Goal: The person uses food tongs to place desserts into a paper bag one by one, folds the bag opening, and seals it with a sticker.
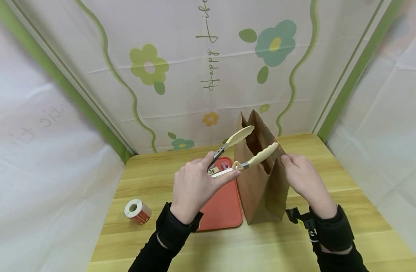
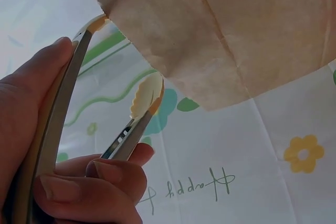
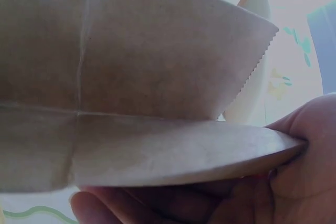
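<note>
Left hand (image 1: 196, 185) grips spread scallop-edged tongs (image 1: 263, 155) — I see them angled rightward to the open brown paper bag (image 1: 250, 189). Right hand (image 1: 303, 179) — nearer it — pinches it near the top.

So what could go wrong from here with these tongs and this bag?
The tongs are spread at the mouth of the paper bag, so a tip might snag its rim. The bag stands tall, so a tug from the right hand, which pinches its edge, could tip it, perhaps onto the red tray beside it.
</note>
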The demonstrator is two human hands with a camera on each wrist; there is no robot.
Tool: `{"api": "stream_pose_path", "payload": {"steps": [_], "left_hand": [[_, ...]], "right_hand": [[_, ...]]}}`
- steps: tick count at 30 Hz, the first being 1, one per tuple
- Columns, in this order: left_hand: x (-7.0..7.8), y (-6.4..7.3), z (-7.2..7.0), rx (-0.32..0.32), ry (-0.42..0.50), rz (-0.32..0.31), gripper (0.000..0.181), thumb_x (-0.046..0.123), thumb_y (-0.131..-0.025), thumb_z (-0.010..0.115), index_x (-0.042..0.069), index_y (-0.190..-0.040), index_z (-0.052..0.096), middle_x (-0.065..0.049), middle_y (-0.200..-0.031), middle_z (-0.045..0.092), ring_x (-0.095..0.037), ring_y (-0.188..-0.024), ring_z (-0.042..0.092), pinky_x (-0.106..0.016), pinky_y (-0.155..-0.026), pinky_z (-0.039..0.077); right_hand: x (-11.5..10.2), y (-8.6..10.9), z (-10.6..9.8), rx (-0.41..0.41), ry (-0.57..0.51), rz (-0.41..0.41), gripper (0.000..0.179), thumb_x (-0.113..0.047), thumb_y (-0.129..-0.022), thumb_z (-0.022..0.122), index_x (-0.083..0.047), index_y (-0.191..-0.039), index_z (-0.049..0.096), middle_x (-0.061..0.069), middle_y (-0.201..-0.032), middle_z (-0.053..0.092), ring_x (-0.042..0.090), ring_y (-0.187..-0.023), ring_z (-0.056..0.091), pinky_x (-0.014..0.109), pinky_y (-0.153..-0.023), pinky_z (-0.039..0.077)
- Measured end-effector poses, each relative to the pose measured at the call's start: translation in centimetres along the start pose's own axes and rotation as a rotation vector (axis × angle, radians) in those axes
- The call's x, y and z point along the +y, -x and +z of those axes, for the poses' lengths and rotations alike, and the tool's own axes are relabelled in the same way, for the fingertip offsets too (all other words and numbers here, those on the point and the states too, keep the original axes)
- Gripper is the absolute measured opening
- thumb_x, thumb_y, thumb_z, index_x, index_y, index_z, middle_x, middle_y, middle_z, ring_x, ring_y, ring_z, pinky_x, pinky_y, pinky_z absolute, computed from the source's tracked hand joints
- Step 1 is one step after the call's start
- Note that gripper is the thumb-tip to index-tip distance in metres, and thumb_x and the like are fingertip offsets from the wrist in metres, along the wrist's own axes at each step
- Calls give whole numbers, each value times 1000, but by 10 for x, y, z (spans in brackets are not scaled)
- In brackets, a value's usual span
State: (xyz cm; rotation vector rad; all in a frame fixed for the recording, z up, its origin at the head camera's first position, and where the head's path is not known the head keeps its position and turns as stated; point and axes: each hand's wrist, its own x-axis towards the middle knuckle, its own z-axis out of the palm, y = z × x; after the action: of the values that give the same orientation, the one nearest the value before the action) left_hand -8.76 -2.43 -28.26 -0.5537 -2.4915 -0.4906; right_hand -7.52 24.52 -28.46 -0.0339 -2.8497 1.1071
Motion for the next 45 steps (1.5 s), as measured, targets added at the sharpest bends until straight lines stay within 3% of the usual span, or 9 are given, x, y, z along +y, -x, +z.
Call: {"api": "stream_pose_path", "payload": {"steps": [8,10,17,20,23,28,36,39,45], "left_hand": [[-10,14,-5,119,68,20,61,71,-74,71,19,-106,67,9,-57,33,-6,-47,30,-28,-43,22],[-15,18,-6,149,74,35,60,69,-73,73,19,-105,68,10,-58,32,-5,-48,29,-26,-43,22],[-37,34,-16,233,54,72,72,71,-76,69,12,-117,70,6,-61,40,-6,-49,23,-26,-44,16],[-46,42,-21,256,24,64,74,72,-77,66,12,-119,70,6,-61,35,-6,-49,19,-26,-45,13],[-54,52,-23,257,11,26,73,71,-76,69,13,-120,70,8,-60,27,-6,-50,17,-27,-45,12],[-71,72,-16,185,22,-163,68,65,-71,77,15,-118,71,10,-59,31,-6,-48,23,-28,-43,18],[-111,109,16,-41,-9,-578,74,79,-74,63,14,-109,70,1,-51,33,-17,-42,32,-33,-39,23],[-127,121,33,-118,-28,-660,83,85,-72,56,16,-115,70,-4,-55,39,-20,-43,42,-35,-39,28],[-147,144,60,-188,-106,-702,91,85,-71,57,13,-125,69,-15,-69,48,-30,-49,54,-40,-38,35]], "right_hand": [[-1,-1,-1,-15,-13,1,45,-27,-109,27,0,-88,57,8,-68,43,25,-65,45,37,-58,35],[0,-1,-1,-14,-13,-1,45,-28,-109,27,-2,-84,53,6,-65,38,24,-61,42,36,-56,34],[3,0,1,-23,-20,-5,44,-29,-109,27,-3,-82,50,7,-66,38,24,-62,42,37,-57,34],[4,0,2,-32,-31,-6,48,-28,-109,26,6,-102,60,21,-84,56,34,-79,54,45,-67,43],[5,0,2,-36,-27,-8,50,-26,-109,26,11,-118,58,28,-105,59,40,-96,56,52,-77,44],[3,-2,3,-31,4,-20,44,-27,-109,26,1,-92,57,13,-78,51,31,-79,51,42,-67,39],[1,-3,5,-19,8,-34,42,-27,-109,26,-4,-80,48,7,-67,38,25,-64,42,37,-59,33],[1,-3,6,-14,1,-38,43,-27,-109,25,-5,-77,44,7,-66,36,24,-58,38,36,-56,32],[1,-2,7,-14,-12,-37,44,-27,-108,25,-5,-75,42,8,-64,36,24,-55,36,35,-53,32]]}}
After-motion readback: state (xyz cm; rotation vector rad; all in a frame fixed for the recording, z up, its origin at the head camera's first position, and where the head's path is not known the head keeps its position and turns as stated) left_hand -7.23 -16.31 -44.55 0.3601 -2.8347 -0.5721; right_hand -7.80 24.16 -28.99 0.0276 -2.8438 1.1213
